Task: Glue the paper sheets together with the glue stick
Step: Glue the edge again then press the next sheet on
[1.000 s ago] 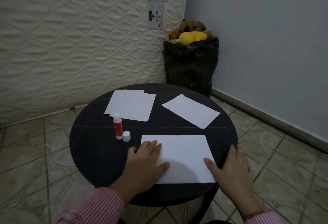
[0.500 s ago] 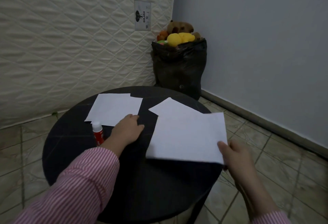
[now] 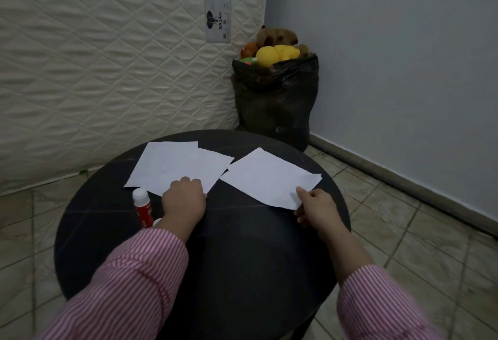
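Two overlapping white paper sheets (image 3: 175,167) lie at the far left of the round black table (image 3: 242,259). My left hand (image 3: 184,202) rests on their near edge with its fingers curled onto the paper. At the far right lies another white sheet (image 3: 269,175), a second edge showing under its right corner. My right hand (image 3: 315,207) pinches that sheet's near corner. The red glue stick (image 3: 142,206) stands uncapped just left of my left hand. Its white cap (image 3: 156,221) peeks out beside my left wrist.
A quilted mattress (image 3: 107,70) leans against the wall behind the table. A black bag (image 3: 275,105) stuffed with plush toys stands in the corner beyond the table. Tiled floor surrounds the table, with a grey wall on the right.
My right hand lifted the near sheet from the table's front and laid it on the right-hand sheet. My left hand moved from that sheet to the left sheets.
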